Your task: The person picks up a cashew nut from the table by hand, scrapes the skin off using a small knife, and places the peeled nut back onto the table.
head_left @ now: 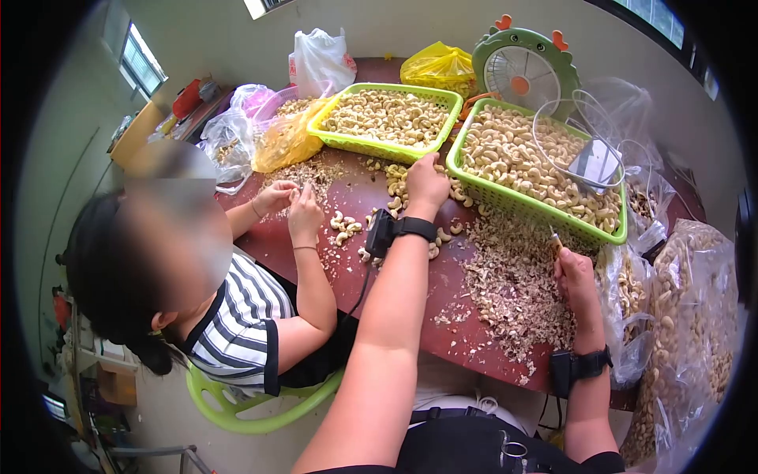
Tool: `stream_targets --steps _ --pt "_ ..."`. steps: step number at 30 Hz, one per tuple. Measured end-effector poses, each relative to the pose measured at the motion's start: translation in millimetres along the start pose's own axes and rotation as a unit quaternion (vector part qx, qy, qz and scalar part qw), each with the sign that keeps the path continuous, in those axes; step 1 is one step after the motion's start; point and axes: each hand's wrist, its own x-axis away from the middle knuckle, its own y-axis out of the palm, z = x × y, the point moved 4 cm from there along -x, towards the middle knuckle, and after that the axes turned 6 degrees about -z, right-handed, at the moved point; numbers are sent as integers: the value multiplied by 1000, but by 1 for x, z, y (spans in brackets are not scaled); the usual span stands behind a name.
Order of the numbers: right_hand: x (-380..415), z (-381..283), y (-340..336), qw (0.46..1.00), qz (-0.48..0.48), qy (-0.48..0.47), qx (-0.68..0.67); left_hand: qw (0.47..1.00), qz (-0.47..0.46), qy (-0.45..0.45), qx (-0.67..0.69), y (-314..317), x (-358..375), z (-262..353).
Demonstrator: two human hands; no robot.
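My left hand [426,186] reaches to the near corner of the yellow-green basket [371,148], which is full of peeled cashews [387,117]. Its fingers look curled; whatever they hold, if anything, is hidden behind the hand. Loose cashews [397,180] lie on the table beside it. On the right, my right hand [576,276] is closed around the handle of a small knife [556,239], its blade pointing up and away from me. A heap of cashew skins [513,280] lies left of this hand, below a green basket [537,204] filled with cashews.
Across the dark red table [450,336], a co-worker's hands [296,207] meet over scattered skins and cashews. A green fan [521,67] stands behind the baskets, and a white cable [545,118] loops over the green one. Bulging plastic bags of cashews [679,316] crowd the right side.
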Motion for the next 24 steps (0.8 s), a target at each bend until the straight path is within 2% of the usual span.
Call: stream_targets --steps 1,2,4,5,6,8,9,10,12,14,16,17,19,22,24 --pt "-1 -1 -1 1000 -3 -9 4 995 -89 -21 -37 2 -2 -2" --pt "-3 -1 -2 1000 -1 -12 1 995 -89 -17 -39 5 -6 -7" --pt "-3 1 -2 1000 -3 -19 13 971 -124 126 -164 20 -11 -17" --pt "-2 1 -2 1000 0 -20 9 958 -216 90 -163 13 -3 0" --pt "-2 0 0 999 -2 -34 11 958 -217 93 -165 15 0 0" --pt "-2 -2 0 999 -4 -52 15 931 -218 130 -263 22 1 -2" --pt "-1 -2 0 999 -5 -50 20 910 -248 154 -293 31 -6 -9" --pt "-1 -2 1 998 -7 -48 26 921 -227 192 -252 51 -20 -34" --pt "-1 -4 1 998 -18 -55 38 927 -216 190 -242 45 -22 -18" --pt "0 -5 2 996 -24 -64 49 918 -304 45 -249 33 -21 1" --pt "0 -8 1 996 -25 -65 54 916 -299 17 -268 21 -16 18" --pt "-1 -7 1 995 -31 -72 69 916 -299 19 -268 27 -19 10" --pt "0 -4 0 993 -35 -73 83 924 -260 86 -267 46 -24 -11" --pt "-1 -2 2 991 -32 -69 112 936 -250 45 -242 38 -12 -9" --pt "-2 -3 2 984 -17 -84 157 935 -235 73 -256 34 1 -10"
